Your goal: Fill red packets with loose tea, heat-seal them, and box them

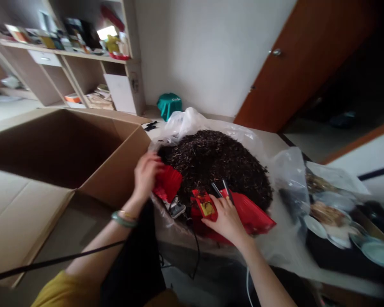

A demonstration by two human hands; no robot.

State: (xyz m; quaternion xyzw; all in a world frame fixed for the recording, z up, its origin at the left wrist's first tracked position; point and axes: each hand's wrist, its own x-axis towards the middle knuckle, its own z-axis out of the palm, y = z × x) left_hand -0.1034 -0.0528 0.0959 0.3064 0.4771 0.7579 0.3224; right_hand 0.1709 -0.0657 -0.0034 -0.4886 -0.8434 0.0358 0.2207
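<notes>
Head view: right hand (226, 219) grips a printed packet (205, 204), left hand (145, 175) touches red packets (169, 181), grip unclear

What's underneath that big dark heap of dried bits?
Clear plastic sheeting shows beyond the far edge of the heap, apparently running beneath it. Red wrapping and the right hand hide part of the near edge. The heap covers whatever lies under its middle.

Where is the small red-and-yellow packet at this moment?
In the head view, the packet is slightly below and right of centre, against the right hand, at the near edge of the dark heap.
</notes>
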